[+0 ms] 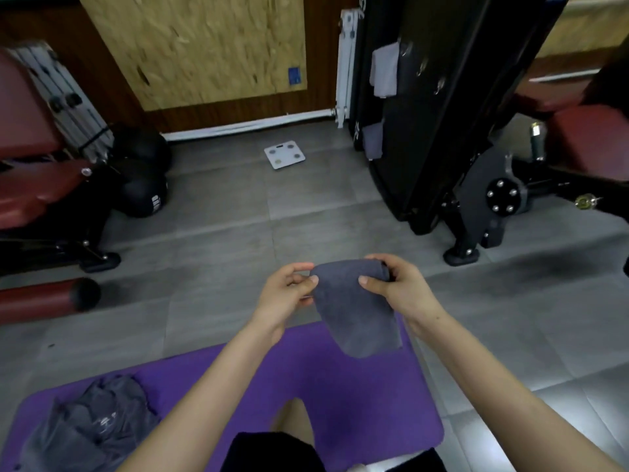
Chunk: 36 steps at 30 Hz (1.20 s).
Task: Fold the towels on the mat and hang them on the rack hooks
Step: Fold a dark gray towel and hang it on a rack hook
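Observation:
A folded dark grey towel [354, 311] hangs in the air above the far edge of the purple mat [340, 403]. My left hand [286, 294] pinches its upper left corner and my right hand [394, 287] grips its upper right corner. On the mat's left end lies a clear plastic bag with more grey towels [92, 427]. The black rack [425, 107] stands at the upper right. Two grey towels hang on it, a higher one [386, 69] and a lower one [373, 142]. Several bare metal hooks [422, 68] show beside the higher towel.
A white bathroom scale [284, 154] lies on the grey tiled floor ahead. Red padded benches [37, 189] and black medicine balls [141, 172] stand at the left. Another red bench with a black frame [503, 195] is at the right. A white radiator [345, 63] leans against the wall.

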{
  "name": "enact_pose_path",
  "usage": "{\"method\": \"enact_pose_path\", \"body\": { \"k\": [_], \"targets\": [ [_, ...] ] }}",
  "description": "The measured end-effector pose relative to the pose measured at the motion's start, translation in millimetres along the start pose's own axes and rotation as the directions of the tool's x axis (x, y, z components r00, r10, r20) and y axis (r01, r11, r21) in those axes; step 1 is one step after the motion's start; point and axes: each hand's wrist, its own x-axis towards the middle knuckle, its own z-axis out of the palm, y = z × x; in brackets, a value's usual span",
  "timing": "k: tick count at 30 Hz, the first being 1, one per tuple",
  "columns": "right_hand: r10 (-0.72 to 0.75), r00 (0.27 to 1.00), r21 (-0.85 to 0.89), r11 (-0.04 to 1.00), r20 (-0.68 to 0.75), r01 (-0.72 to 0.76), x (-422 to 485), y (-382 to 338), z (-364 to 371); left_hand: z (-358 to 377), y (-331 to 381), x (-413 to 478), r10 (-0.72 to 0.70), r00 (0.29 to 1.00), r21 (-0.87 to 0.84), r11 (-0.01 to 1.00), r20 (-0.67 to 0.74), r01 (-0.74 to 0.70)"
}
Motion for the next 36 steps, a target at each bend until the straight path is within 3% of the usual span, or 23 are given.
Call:
{"method": "enact_pose_path", "body": {
  "k": [5,13,16,21,26,36],
  "targets": [
    [-0.056,0.998,0.020,0.998,0.005,0.056,83,-40,-13,9,47,72,0.067,0.998,-0.009,0.998,-0.017,-0.067],
    [-0.068,0.996,-0.040,0.997,-0.065,0.065,313,-79,-12,-37,123,311,0.167,0.986,0.269,0.950,-0.005,-0.159],
    [-0.083,0.992,-0.160,0.985,-0.096,0.067,413,-104,-16,-65,174,433,0.198,0.978,0.449,0.870,0.059,-0.203],
    [-0.037,0.972,-0.206,0.978,-0.233,-0.012,543,-149,-27,-89,265,606,0.212,0.955,0.673,0.678,0.205,-0.295],
    [-0.025,0.935,-0.232,0.971,-0.354,-0.062,639,-182,-58,-69,320,724,0.206,0.931,0.651,0.668,0.301,-0.359],
    [-0.045,0.951,-0.331,0.942,-0.305,-0.061,825,-190,-154,44,382,891,0.211,0.895,0.542,0.733,0.394,-0.411]
  ]
}}
